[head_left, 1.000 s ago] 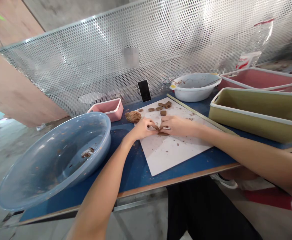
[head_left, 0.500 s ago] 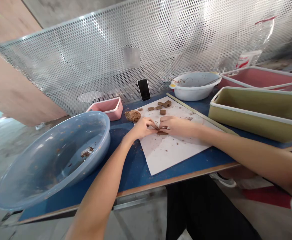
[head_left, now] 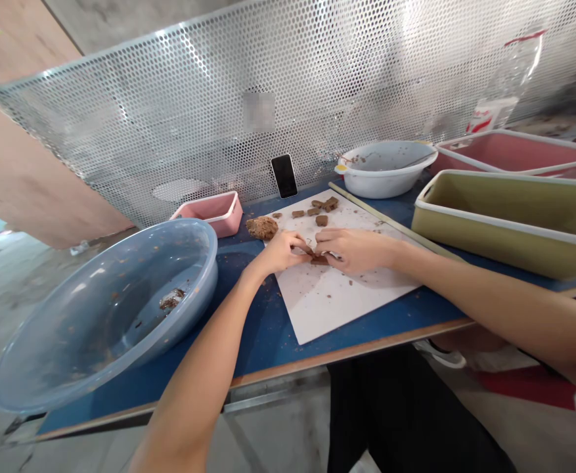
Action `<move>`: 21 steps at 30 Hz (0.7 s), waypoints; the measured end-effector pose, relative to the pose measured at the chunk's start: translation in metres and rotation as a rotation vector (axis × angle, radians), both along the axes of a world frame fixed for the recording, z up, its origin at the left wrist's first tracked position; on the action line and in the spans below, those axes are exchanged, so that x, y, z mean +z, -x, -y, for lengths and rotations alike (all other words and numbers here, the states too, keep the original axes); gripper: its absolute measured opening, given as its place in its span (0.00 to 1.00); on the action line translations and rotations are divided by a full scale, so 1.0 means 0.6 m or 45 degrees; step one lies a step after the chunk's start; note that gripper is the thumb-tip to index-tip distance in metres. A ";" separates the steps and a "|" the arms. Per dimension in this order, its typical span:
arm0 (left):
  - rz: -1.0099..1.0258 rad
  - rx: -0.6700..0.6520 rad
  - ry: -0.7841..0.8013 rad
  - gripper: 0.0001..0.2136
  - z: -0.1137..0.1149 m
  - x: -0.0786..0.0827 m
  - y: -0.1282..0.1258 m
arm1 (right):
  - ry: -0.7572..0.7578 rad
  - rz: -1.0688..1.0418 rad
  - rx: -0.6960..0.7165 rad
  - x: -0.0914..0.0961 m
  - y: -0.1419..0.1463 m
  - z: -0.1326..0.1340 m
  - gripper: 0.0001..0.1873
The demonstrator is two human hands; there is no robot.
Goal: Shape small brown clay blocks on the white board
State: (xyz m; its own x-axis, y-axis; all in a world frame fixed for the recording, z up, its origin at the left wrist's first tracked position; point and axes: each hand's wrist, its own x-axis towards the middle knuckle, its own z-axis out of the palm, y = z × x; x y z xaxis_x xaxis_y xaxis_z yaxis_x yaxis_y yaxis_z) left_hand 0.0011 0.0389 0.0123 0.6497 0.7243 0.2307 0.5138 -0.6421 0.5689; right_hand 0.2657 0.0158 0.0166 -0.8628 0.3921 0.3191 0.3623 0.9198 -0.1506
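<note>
Low over a white board [head_left: 307, 312], my left hand [head_left: 282, 251] and my right hand [head_left: 354, 249] meet fingertip to fingertip. Both pinch a small piece of brown clay [head_left: 319, 260], partly hidden by the fingers. Farther back on the board sit several small clay pieces [head_left: 322, 221], some of them block-shaped. A rough, crumbly clay lump [head_left: 261, 227] rests at the board's left edge, just beyond my left hand. Small crumbs are scattered across the board.
A large blue basin [head_left: 120, 328] stands left, with a pink tub [head_left: 226, 223] behind it. A phone [head_left: 284, 176] leans against the perforated metal screen [head_left: 194, 118]. Rightward are a pale stick [head_left: 391, 222], a white basin [head_left: 386, 180], a green trough [head_left: 504, 240] and a pink trough [head_left: 524, 154].
My right hand has shifted slightly, its fingers turning at the clay piece and lifting a little apart from my left fingertips. My left hand stays almost in place.
</note>
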 end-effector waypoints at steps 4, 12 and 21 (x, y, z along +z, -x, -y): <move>0.001 0.001 0.004 0.04 -0.004 0.000 0.004 | -0.010 -0.017 -0.008 0.003 -0.004 -0.003 0.14; -0.048 0.009 -0.010 0.04 -0.007 0.004 0.009 | 0.055 -0.118 -0.143 -0.002 -0.002 -0.008 0.12; -0.092 -0.011 0.036 0.07 -0.006 0.004 0.007 | 0.165 -0.167 -0.301 -0.017 0.016 0.002 0.11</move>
